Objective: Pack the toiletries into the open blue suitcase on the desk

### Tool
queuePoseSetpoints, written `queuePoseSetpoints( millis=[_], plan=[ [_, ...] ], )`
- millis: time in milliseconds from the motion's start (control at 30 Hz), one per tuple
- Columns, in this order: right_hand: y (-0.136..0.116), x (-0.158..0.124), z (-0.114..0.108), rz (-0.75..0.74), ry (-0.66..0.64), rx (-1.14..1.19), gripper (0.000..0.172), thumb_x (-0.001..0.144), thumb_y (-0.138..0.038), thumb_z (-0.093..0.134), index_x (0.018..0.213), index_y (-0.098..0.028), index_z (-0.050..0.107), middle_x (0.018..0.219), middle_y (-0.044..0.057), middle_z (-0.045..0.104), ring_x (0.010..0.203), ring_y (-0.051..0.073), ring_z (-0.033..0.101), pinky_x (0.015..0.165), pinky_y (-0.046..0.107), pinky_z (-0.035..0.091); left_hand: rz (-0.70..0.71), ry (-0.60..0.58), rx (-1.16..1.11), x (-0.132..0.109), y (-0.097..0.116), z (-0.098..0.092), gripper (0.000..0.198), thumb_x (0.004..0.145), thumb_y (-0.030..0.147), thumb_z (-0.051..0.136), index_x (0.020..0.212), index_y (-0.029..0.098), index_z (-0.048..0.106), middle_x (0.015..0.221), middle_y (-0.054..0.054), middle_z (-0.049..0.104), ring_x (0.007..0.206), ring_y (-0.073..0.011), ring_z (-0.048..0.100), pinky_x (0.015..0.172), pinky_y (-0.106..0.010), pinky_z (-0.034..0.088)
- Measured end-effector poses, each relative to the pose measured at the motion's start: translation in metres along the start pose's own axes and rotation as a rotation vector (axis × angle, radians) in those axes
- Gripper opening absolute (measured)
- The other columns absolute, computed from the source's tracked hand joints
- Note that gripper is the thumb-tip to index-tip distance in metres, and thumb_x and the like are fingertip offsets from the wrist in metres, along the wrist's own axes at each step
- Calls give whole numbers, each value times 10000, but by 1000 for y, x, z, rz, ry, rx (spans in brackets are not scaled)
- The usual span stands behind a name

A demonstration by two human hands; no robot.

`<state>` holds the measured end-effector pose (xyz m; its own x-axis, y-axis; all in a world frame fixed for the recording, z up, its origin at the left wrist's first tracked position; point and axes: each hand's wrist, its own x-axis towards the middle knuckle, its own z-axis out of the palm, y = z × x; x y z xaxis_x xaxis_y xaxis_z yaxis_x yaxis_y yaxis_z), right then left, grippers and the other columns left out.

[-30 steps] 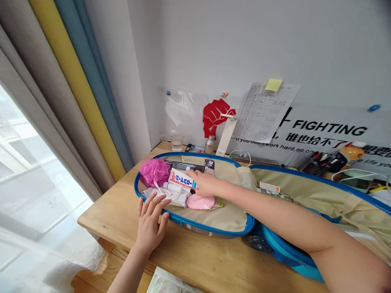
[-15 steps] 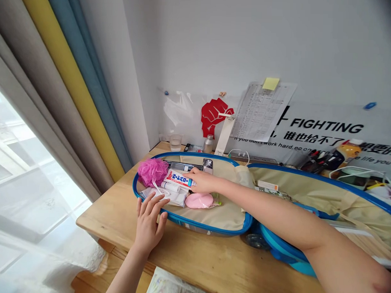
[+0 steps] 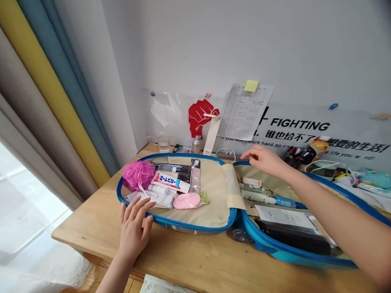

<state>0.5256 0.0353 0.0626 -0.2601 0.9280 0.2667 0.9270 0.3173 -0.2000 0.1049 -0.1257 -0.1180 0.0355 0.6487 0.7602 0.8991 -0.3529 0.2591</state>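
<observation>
An open suitcase with blue edging [image 3: 195, 227] lies on the wooden desk, its two halves side by side. My left hand [image 3: 135, 227] is open, fingers spread at the near rim of the left half. Raised over the back edge of the right half is my right hand [image 3: 264, 159], empty, its fingers loosely bent and apart. In the left half sit a pink bath puff [image 3: 138, 174], a toothpaste box [image 3: 171, 181], a small white tube [image 3: 158, 189], a pink oval item [image 3: 187, 201] in clear wrap, and dark packaged items [image 3: 195, 174].
Bottles [image 3: 258, 197], a white printed packet [image 3: 284, 218] and a black item [image 3: 293, 236] fill the right half. Behind the suitcase stand a clear cup [image 3: 164, 143], a metallic bottle [image 3: 197, 144] and a white stand [image 3: 211, 136]. Curtains [image 3: 50, 90] hang at left.
My right hand has let go of the toothpaste box and moved right, up over the other half. My left hand remains at the rim. The view has shifted right.
</observation>
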Motion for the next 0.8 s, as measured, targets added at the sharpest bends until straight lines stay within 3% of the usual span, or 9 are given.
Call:
queuePoseSetpoints(
  millis=[133,300,500,800],
  plan=[
    [50,-32,4,109,-100,-33,314,733,-209,447,847,-226,740,907,58,645,656,144,552,675,277,457,4,12,-9,-1,-1,1,300,959,282,440,1189,275,632,1215,-75,682,1279,-260,517,1200,-468,156],
    [82,-62,18,210,-198,8,315,760,-213,420,828,-228,728,738,55,679,571,164,565,580,278,453,5,17,-21,-1,-2,2,300,957,287,442,1192,276,630,1213,-79,677,1290,-265,505,1203,-476,148],
    [83,-82,34,151,-340,89,201,732,-187,545,807,-241,724,900,110,741,781,212,687,714,298,508,6,18,-11,-1,-1,2,289,962,281,438,1179,263,627,1214,-84,672,1297,-266,497,1202,-475,145],
    [76,-79,43,207,-413,70,113,656,-180,683,744,-248,664,795,90,730,714,225,695,641,296,491,-20,8,-9,-2,-1,2,314,964,306,425,1198,274,633,1201,-81,679,1281,-267,512,1205,-476,143]
  ],
)
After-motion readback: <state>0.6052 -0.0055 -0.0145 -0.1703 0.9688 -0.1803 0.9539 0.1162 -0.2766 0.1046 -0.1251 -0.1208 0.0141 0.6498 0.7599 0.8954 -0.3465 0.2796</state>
